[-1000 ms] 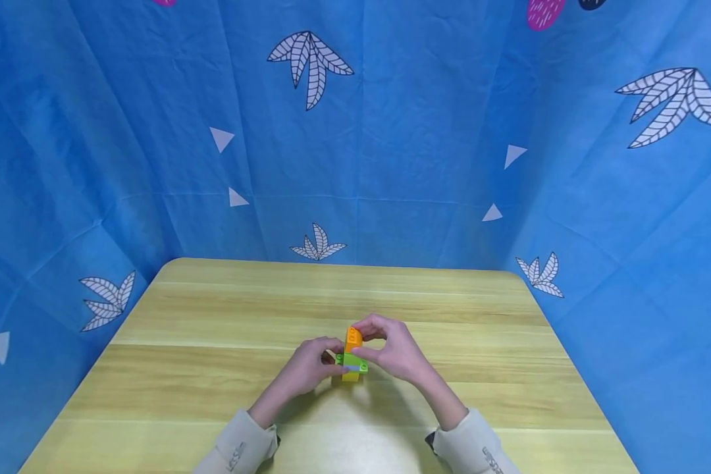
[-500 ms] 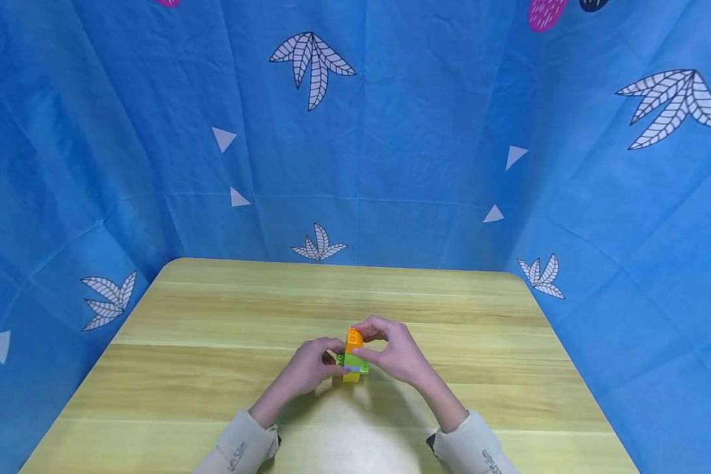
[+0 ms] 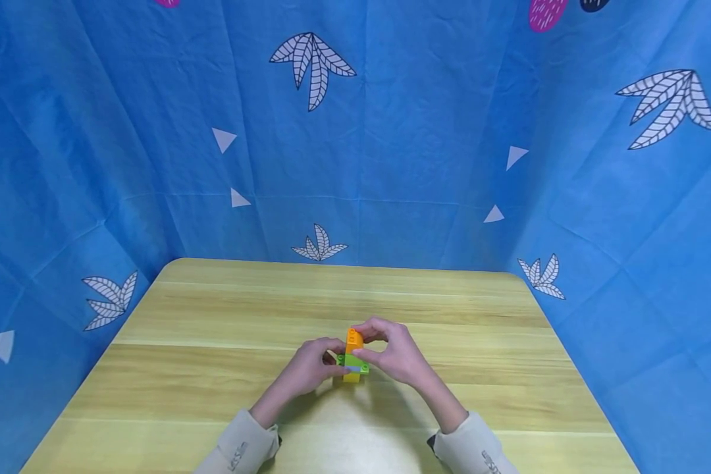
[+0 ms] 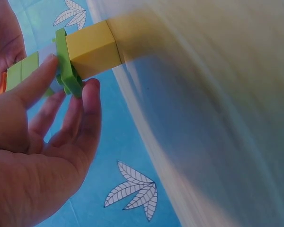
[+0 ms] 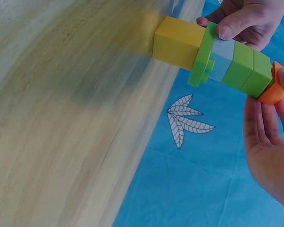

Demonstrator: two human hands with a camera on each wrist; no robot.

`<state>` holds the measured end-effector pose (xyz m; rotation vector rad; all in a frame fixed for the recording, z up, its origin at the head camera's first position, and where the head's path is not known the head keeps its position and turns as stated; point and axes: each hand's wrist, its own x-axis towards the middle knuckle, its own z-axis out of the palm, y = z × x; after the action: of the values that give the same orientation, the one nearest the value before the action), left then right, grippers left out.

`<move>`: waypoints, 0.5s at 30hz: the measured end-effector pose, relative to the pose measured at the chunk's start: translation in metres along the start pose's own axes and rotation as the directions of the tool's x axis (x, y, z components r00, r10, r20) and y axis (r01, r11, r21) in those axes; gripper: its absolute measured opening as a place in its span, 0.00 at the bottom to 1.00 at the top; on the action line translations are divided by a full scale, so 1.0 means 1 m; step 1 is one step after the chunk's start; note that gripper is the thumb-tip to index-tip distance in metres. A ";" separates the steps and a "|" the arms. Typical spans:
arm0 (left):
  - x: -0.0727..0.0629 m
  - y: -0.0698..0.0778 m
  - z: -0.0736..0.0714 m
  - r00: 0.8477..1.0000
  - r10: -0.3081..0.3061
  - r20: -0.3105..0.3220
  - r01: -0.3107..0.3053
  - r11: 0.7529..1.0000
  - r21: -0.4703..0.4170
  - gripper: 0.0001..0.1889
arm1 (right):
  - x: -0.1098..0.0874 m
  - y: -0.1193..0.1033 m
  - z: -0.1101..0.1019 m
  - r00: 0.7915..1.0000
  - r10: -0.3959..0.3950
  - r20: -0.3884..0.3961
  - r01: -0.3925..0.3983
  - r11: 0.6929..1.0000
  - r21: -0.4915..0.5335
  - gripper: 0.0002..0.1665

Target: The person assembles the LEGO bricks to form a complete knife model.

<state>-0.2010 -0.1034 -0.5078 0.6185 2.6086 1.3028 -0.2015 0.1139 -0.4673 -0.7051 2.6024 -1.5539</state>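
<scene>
A short tower of toy building blocks stands upright on the table between both hands. Its base is a yellow block [image 5: 179, 41], topped by a wider flat green plate [image 5: 202, 56], a pale blue brick [image 5: 222, 59] and two green bricks [image 5: 248, 71]. An orange brick [image 3: 353, 340] with a curved side is at the top; the right wrist view shows it slightly tilted against the green brick below. My left hand [image 3: 311, 366] steadies the tower, its thumb on the pale blue brick and fingers around the green plate. My right hand [image 3: 394, 350] pinches the orange brick between thumb and fingers.
The wooden table [image 3: 225, 309] extends around the tower on all sides. Beyond its back and side edges hangs a blue cloth [image 3: 415, 131] printed with white leaves and triangles. Shadows of the hands fall on the tabletop near the tower.
</scene>
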 end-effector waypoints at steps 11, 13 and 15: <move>0.000 -0.001 0.000 1.000 -0.007 0.002 0.007 1.000 0.009 0.13 | -0.001 0.002 0.002 1.000 -0.006 -0.023 0.005 1.000 -0.018 0.19; 0.000 -0.001 0.000 1.000 0.003 0.000 -0.003 1.000 0.010 0.12 | -0.001 0.002 0.002 1.000 -0.005 -0.023 0.004 1.000 -0.016 0.19; 0.000 -0.001 0.000 1.000 0.009 -0.001 -0.009 1.000 0.011 0.12 | -0.001 0.001 0.002 1.000 -0.005 -0.022 0.004 1.000 -0.018 0.19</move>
<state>-0.2011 -0.1042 -0.5084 0.6315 2.6192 1.2923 -0.2004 0.1134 -0.4698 -0.6993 2.6356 -1.5503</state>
